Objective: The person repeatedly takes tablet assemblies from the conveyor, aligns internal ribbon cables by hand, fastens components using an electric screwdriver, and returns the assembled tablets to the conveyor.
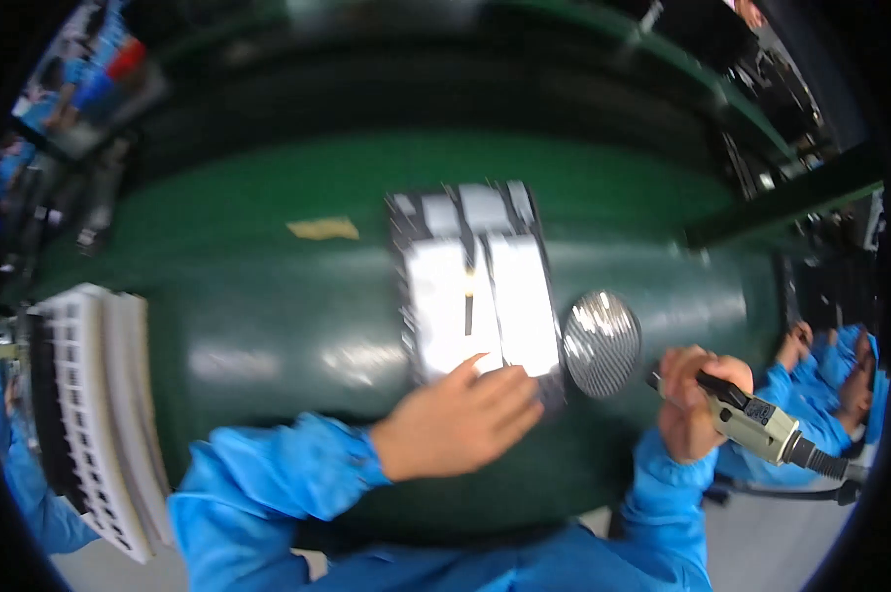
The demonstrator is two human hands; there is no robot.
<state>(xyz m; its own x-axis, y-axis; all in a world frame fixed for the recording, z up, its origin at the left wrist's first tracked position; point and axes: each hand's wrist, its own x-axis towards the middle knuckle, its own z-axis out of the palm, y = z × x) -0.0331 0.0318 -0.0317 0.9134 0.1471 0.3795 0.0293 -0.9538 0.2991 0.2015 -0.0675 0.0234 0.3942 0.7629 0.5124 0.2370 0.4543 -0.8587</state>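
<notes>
My right hand (692,395) is wrapped round a beige electric screwdriver (761,427) with a black lever; its cable end points to the right. The screwdriver's tip points left, toward a silvery round dish (602,345) with a ridged pattern, and is apart from it. Stretched out over the near edge of a flat black-framed panel (527,306) lies my left hand (465,419), with its fingers extended. The panel has bright white areas and a thin dark strip down one of them. Motion blur hides the fine parts.
Panel and dish lie on a dark green table mat (258,306). A yellowish strip (323,229) is beyond and left of the panel. White slotted trays (100,414) stand upright at the left. A green beam (790,202) juts in at the right, where another person's blue sleeve (828,375) shows.
</notes>
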